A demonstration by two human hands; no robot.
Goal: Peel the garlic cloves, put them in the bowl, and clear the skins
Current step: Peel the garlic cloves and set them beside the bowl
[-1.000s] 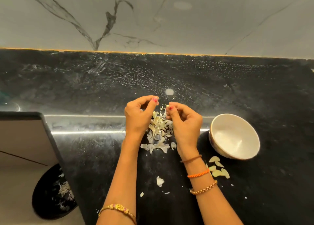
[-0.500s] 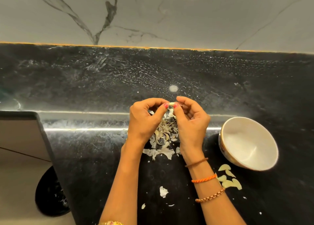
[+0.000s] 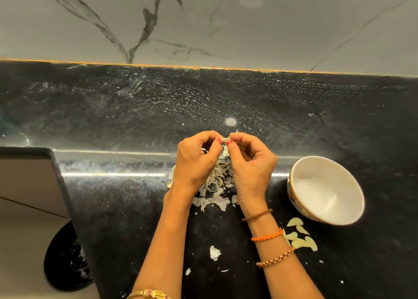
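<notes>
Both hands meet over the middle of the black speckled stone counter (image 3: 294, 109), about halfway between its back edge at the white marble wall (image 3: 226, 27) and its near edge. The left hand (image 3: 195, 163) has its fingers curled, thumb and forefinger pinching one side of a small pale garlic clove (image 3: 224, 140). The right hand (image 3: 251, 165) is curled the same way and pinches the clove's other side, so the clove sits between the two sets of red-painted fingertips, lifted above the counter.

Directly below the hands lies a heap of dry greyish-white garlic skins (image 3: 216, 185), spread on the counter between the wrists. A few loose skin flakes (image 3: 214, 252) lie nearer the near edge, between the forearms.

A white round ceramic bowl (image 3: 325, 190) rests on the counter to the right of the right hand, tilted towards the person; nothing can be made out inside it. Just beside the bowl, towards the near edge, a small cluster of peeled pale yellow-green cloves (image 3: 299, 237) lies on the counter, next to the right forearm, which wears a brown thread, an orange band and a copper bead bracelet.

At the counter's left end, lower down, stands a black round bin (image 3: 65, 258) with white scraps in it.
</notes>
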